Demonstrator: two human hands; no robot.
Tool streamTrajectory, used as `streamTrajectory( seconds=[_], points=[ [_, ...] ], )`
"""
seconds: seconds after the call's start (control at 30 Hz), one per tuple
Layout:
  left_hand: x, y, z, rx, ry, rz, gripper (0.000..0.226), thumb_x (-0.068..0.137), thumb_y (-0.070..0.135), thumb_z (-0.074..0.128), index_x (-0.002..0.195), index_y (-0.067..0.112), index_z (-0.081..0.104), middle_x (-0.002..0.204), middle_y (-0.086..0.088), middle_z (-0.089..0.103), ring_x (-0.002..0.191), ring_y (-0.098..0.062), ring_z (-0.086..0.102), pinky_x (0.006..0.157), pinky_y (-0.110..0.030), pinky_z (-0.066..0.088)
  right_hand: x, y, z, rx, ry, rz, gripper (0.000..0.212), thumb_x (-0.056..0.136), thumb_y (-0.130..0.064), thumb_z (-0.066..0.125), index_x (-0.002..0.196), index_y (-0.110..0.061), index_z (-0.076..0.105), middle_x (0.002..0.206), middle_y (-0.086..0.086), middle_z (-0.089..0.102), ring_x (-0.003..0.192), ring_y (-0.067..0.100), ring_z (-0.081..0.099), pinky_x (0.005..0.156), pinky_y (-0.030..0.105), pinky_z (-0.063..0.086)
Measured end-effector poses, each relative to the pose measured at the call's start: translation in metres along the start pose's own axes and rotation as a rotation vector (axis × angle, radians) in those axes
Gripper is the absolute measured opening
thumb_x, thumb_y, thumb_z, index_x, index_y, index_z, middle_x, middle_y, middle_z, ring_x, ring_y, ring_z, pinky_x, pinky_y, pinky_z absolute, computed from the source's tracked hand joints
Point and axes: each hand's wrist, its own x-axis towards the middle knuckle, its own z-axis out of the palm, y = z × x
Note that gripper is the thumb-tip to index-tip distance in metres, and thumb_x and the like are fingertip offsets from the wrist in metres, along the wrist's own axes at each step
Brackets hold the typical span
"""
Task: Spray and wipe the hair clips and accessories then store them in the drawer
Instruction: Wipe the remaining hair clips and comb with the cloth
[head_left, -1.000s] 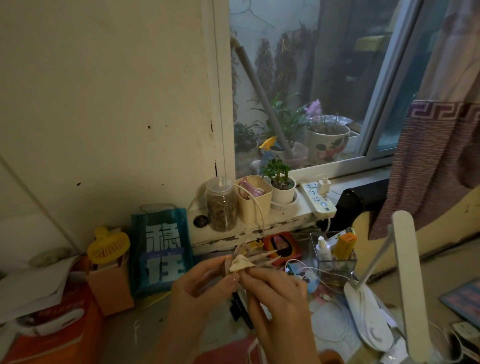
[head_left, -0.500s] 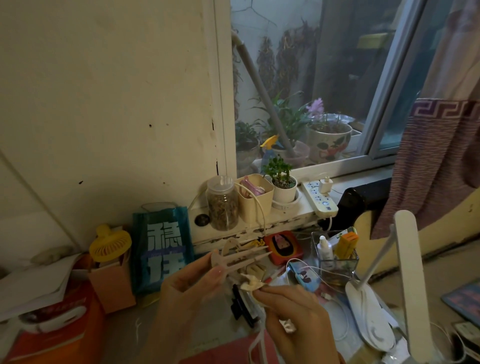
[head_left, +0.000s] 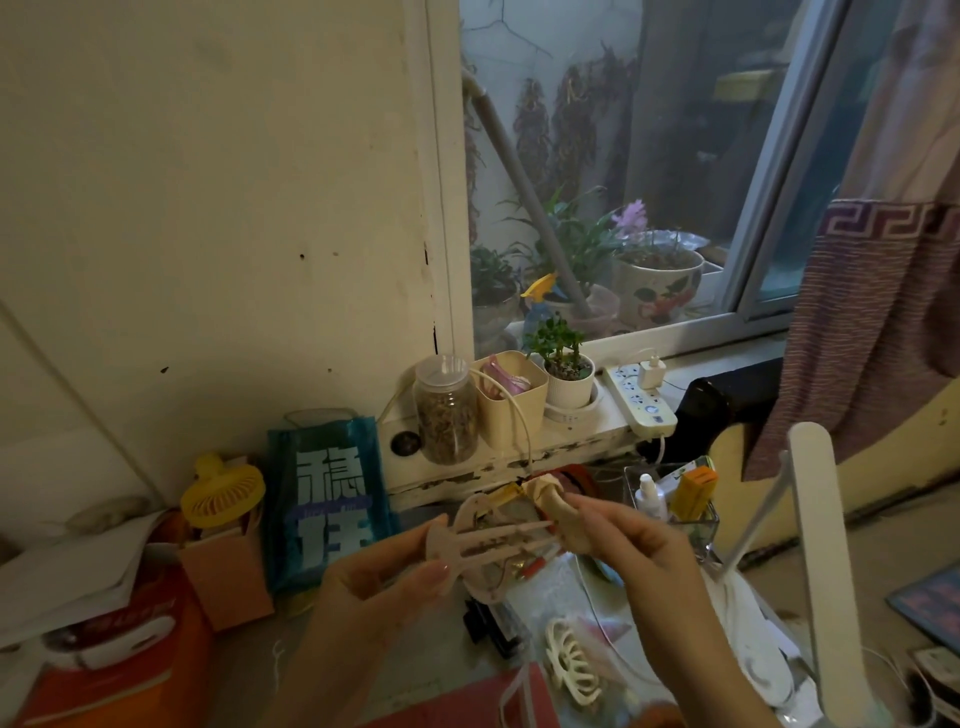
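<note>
Above the cluttered surface, the left hand (head_left: 384, 577) pinched one pale claw clip (head_left: 483, 540), prongs pointing right. The right hand (head_left: 631, 540) pinched one crumpled wipe (head_left: 553, 501) against the prong tips. One white claw clip (head_left: 571, 660) lay on the surface below them.

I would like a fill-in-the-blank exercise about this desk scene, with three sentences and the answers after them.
1. The left hand holds the pale pink long-toothed hair clip, and the right hand pinches a crumpled beige ____ at the tips of its teeth.
2. The small round fan left of the teal bag is ____ in colour.
3. The glass jar of dried bits stands on the ____ beside the beige square cup.

Answers: wipe; yellow; windowsill
</note>
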Motion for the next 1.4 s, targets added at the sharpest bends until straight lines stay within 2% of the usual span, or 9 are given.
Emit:
streamTrajectory(
  seconds=[0.1, 0.3, 0.47, 0.6, 0.8, 0.97, 1.17, 1.27, 1.4],
  points=[
    [-0.001, 0.001, -0.005, 0.022, -0.005, 0.022, 0.037, 0.045, 0.03, 0.08, 0.082, 0.034, 0.077, 0.097, -0.001, 0.075, 0.088, -0.015, 0.07, 0.063, -0.018, 0.055, 0.003, 0.002, -0.005, 0.068, -0.101, 0.139, 0.035, 0.092, -0.028, 0.044, 0.094, -0.014, 0.076, 0.094, 0.001, 0.074, 0.088, 0.008, 0.068, 0.072, 0.019, 0.048],
    [0.001, -0.002, -0.009, 0.085, -0.073, 0.022, 0.045, 0.044, 0.026, 0.082, 0.088, 0.026, 0.077, 0.099, -0.001, 0.074, 0.089, -0.013, 0.07, 0.065, -0.017, 0.055, 0.005, 0.014, -0.005, 0.181, -0.133, 0.123, 0.026, 0.07, -0.016, 0.067, 0.093, -0.006, 0.074, 0.091, 0.009, 0.074, 0.083, 0.013, 0.07, 0.065, 0.015, 0.052],
    [0.003, 0.0, -0.009, 0.068, -0.104, 0.043, 0.047, 0.039, 0.035, 0.077, 0.086, 0.028, 0.078, 0.101, 0.001, 0.074, 0.092, -0.01, 0.069, 0.067, -0.015, 0.053, 0.01, 0.021, -0.008, 0.19, -0.146, 0.135, 0.075, 0.028, -0.049, 0.091, 0.096, -0.019, 0.075, 0.091, 0.009, 0.073, 0.087, 0.018, 0.068, 0.069, 0.019, 0.053],
    [0.002, 0.0, -0.009, 0.07, -0.102, 0.054, 0.043, 0.038, 0.037, 0.077, 0.08, 0.033, 0.078, 0.1, 0.006, 0.074, 0.092, -0.007, 0.068, 0.067, -0.013, 0.053, 0.01, 0.024, -0.008, 0.083, -0.212, 0.087, 0.067, 0.043, -0.051, 0.086, 0.101, -0.02, 0.074, 0.095, 0.021, 0.066, 0.091, 0.024, 0.064, 0.076, 0.022, 0.052],
    [0.002, 0.001, -0.011, 0.111, -0.119, 0.078, 0.069, 0.025, 0.047, 0.089, 0.089, 0.024, 0.078, 0.099, 0.001, 0.074, 0.092, -0.013, 0.069, 0.067, -0.015, 0.053, 0.006, 0.025, -0.006, 0.043, -0.266, 0.044, 0.04, 0.056, -0.036, 0.075, 0.09, -0.016, 0.076, 0.08, 0.01, 0.07, 0.075, 0.018, 0.064, 0.069, 0.023, 0.052],
    [0.0, 0.004, -0.009, 0.153, -0.089, 0.02, 0.053, 0.055, 0.021, 0.083, 0.105, 0.032, 0.067, 0.096, 0.012, 0.074, 0.093, -0.009, 0.069, 0.067, -0.019, 0.055, 0.004, 0.03, -0.006, 0.059, -0.18, -0.003, 0.03, 0.058, -0.029, 0.078, 0.082, -0.012, 0.075, 0.078, 0.018, 0.068, 0.071, 0.018, 0.064, 0.065, 0.022, 0.052],
    [0.006, -0.001, -0.006, 0.025, -0.042, -0.251, 0.052, 0.067, 0.047, 0.059, 0.108, 0.016, 0.063, 0.094, -0.004, 0.075, 0.086, -0.023, 0.072, 0.075, -0.033, 0.057, 0.003, 0.025, -0.013, 0.018, -0.117, -0.152, 0.003, 0.069, -0.018, 0.07, 0.07, -0.019, 0.072, 0.072, 0.004, 0.069, 0.071, 0.014, 0.063, 0.064, 0.02, 0.05],
    [0.006, 0.003, 0.001, 0.012, -0.045, -0.265, 0.048, 0.068, 0.049, 0.056, 0.101, 0.015, 0.065, 0.091, -0.005, 0.075, 0.083, -0.023, 0.073, 0.066, -0.028, 0.058, 0.002, 0.026, -0.017, -0.024, -0.148, -0.255, 0.029, 0.064, -0.047, 0.078, 0.072, -0.02, 0.074, 0.076, 0.004, 0.07, 0.076, 0.018, 0.066, 0.068, 0.023, 0.052],
    [0.005, 0.004, 0.003, 0.01, 0.01, -0.235, 0.044, 0.064, 0.043, 0.064, 0.095, 0.013, 0.07, 0.09, -0.008, 0.075, 0.083, -0.025, 0.073, 0.066, -0.029, 0.058, 0.002, 0.03, -0.021, -0.073, -0.174, -0.317, 0.036, 0.06, -0.052, 0.078, 0.074, -0.019, 0.077, 0.081, 0.004, 0.072, 0.082, 0.025, 0.066, 0.074, 0.033, 0.054]
  ],
)
